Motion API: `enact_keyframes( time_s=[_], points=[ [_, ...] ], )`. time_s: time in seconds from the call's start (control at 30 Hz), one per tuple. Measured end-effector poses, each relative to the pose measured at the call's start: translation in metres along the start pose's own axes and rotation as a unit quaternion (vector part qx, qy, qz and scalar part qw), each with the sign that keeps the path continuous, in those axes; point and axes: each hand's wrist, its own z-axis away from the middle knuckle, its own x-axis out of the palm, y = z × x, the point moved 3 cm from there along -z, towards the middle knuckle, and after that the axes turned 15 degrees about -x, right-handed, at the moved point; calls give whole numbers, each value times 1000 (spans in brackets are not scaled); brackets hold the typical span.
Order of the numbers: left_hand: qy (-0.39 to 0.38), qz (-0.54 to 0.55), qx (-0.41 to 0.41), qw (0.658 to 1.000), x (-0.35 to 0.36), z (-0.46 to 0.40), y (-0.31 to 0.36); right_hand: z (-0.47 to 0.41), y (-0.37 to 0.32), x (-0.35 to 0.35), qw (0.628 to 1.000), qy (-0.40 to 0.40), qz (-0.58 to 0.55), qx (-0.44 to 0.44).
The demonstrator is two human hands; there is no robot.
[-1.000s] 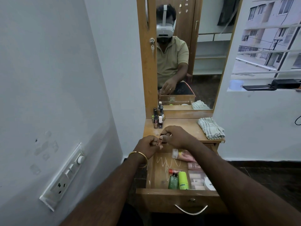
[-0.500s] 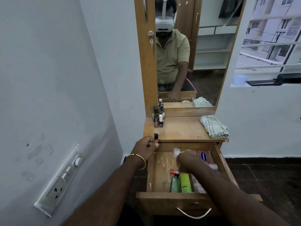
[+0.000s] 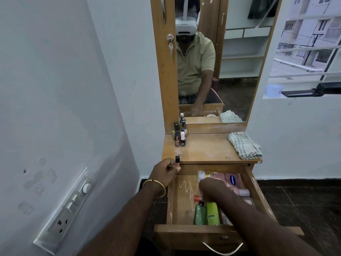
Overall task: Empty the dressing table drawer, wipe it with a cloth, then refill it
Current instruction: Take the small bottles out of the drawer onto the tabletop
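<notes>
Bare forearms, no sleeves reaching the wrists. Thin gold bangle (image 3: 155, 187) round the left wrist, just behind the left hand (image 3: 164, 170); plain, smooth, open-ended by the look of it. Nothing worn on the right wrist or on the visible part of the right hand (image 3: 214, 189). Reflected in the mirror (image 3: 236, 71): pale olive short-sleeved polo shirt (image 3: 193, 61), collar open at the neck, sleeve hem ending above the elbow. White headset (image 3: 185, 26) over the eyes, with a white strap running up over dark hair. Dark trousers below the shirt hem, detail too dim to tell.
</notes>
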Motion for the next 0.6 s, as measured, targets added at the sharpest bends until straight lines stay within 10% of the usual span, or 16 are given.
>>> enact_keyframes(
  time_s=[0.37, 0.6],
  points=[
    [53, -4, 32, 998, -15, -24, 25, 17, 2, -43, 978, 135, -143, -64],
    [57, -21, 31, 998, -13, -57, 38, 19, 17, -113, 870, 362, -323, -89]
  ],
)
